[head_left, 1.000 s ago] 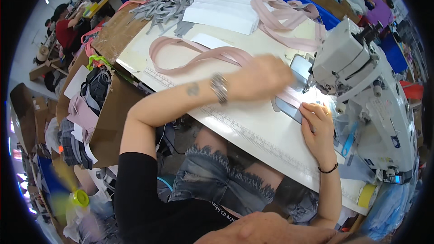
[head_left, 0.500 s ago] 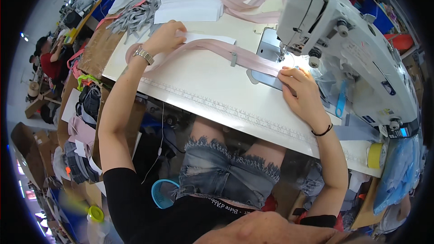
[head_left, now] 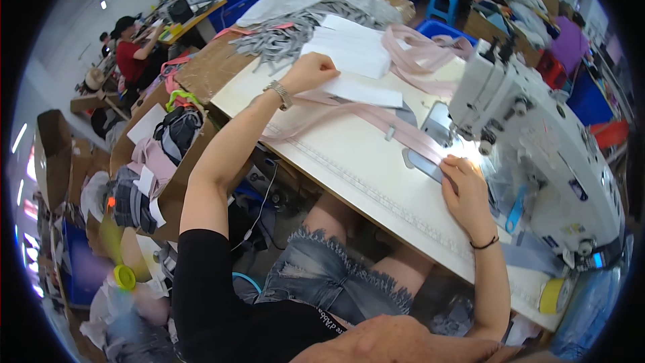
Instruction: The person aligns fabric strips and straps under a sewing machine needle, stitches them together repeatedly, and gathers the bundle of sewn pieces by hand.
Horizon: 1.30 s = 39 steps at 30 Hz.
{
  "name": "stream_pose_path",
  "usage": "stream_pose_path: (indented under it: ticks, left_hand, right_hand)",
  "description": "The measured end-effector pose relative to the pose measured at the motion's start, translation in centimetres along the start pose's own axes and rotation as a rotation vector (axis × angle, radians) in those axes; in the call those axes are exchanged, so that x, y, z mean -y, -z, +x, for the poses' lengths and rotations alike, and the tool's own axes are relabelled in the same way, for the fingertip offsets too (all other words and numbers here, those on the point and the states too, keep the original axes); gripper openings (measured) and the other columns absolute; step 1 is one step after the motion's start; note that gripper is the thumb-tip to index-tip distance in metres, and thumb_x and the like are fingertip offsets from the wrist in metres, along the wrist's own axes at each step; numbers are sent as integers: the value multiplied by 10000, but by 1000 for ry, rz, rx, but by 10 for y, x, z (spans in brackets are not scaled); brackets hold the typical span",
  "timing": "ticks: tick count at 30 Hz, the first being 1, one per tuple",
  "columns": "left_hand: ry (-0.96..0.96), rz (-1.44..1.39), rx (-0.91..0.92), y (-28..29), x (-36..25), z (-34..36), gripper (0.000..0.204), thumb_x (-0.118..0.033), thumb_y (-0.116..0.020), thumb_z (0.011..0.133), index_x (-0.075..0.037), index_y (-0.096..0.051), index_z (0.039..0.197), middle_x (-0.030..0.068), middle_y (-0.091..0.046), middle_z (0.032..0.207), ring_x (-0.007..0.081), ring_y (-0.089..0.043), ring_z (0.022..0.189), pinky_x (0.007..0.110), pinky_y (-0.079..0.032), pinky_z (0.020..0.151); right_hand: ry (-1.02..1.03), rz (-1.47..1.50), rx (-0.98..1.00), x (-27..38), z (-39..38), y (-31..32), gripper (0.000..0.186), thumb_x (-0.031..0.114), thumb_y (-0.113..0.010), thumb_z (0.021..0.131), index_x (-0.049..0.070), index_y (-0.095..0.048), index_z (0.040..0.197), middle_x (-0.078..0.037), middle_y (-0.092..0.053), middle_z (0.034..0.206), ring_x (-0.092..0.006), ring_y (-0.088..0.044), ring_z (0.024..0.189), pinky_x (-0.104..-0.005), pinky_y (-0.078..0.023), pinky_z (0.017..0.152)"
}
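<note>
A long pink fabric strip (head_left: 408, 138) with a line down its middle crosses the white table toward the needle, its far part curving loosely leftward. My right hand (head_left: 467, 191) holds its end beside the metal machine plate, fingers together. A small grey clip-like piece (head_left: 390, 134) sits on the strip. My left hand (head_left: 310, 72) is closed in a pinch by the left end of a flat white strip (head_left: 369, 92); what lies between the fingertips is hidden. The sewing machine (head_left: 531, 121) stands at the right, its lamp lighting the needle area.
White sheets (head_left: 349, 50), more pink strip (head_left: 416, 60) and a heap of grey strips (head_left: 279, 39) lie at the back. A printed ruler (head_left: 363, 178) follows the front edge. Blue snips (head_left: 516, 208) and yellow tape (head_left: 552, 296) are at right; a cardboard box (head_left: 181, 195) stands at left.
The whole view has shifted, so the table appears lower and farther right. My left hand's fingers look more curled and slightly raised from the white strip. My right hand stays on the pink strip.
</note>
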<state>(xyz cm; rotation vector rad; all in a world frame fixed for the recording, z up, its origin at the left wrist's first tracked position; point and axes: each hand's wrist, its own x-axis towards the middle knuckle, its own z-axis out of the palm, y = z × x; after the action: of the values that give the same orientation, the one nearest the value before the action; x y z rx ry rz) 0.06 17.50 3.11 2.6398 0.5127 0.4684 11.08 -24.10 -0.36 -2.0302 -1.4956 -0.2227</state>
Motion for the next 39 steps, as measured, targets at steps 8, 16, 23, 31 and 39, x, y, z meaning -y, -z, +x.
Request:
stream_pose_path:
  ticks: [8, 16, 23, 31, 39]
  left_hand:
    - [378, 208, -459, 51, 133, -7, 253, -290, -619, 851, -82, -762, 869, 170, -728, 884, 349, -707, 862, 455, -550, 789]
    - [547, 352, -416, 41, 171, 8, 229, -265, -663, 822, -76, -778, 880, 207, -731, 902, 376, -707, 880, 467, -558, 808]
    - [7, -402, -354, 27, 49, -24, 196, -137, -741, 825, -16, -769, 977, 131, -755, 875, 157, -704, 758, 310, -560, 725]
    - [-1372, -222, 178, -71, -162, -170, 126, -178, -593, 832, -66, -568, 779, 55, -563, 801, 226, -618, 777, 323, -533, 648]
    - [-1199, -65, 217, -120, -189, -75, 95, -121, -604, 823, -30, -614, 848, 98, -640, 903, 271, -677, 872, 376, -566, 680]
  right_hand:
    - [18, -3, -2, 5, 5, 3, 232, -14, -627, 816, -27, -690, 1039, -146, -654, 1124, -347, -620, 1098, -416, -478, 935]
    - [-11, 6, 4, 6, 6, 3, 232, -38, -632, 778, -29, -688, 1003, -142, -652, 1088, -347, -639, 1078, -431, -488, 920]
    - [-11, 7, 25, 3, 7, 0, 221, -80, -603, 807, -40, -681, 1009, -161, -650, 1098, -340, -640, 1101, -387, -495, 935]
    - [-116, 44, 57, 10, 7, 4, 201, -14, -603, 903, -40, -691, 1082, -170, -655, 1121, -329, -634, 1074, -375, -478, 949]
    - [-146, 111, 98, -5, 6, 9, 295, 102, -445, 1027, -55, -679, 1114, -183, -660, 1220, -315, -645, 1109, -351, -477, 966]
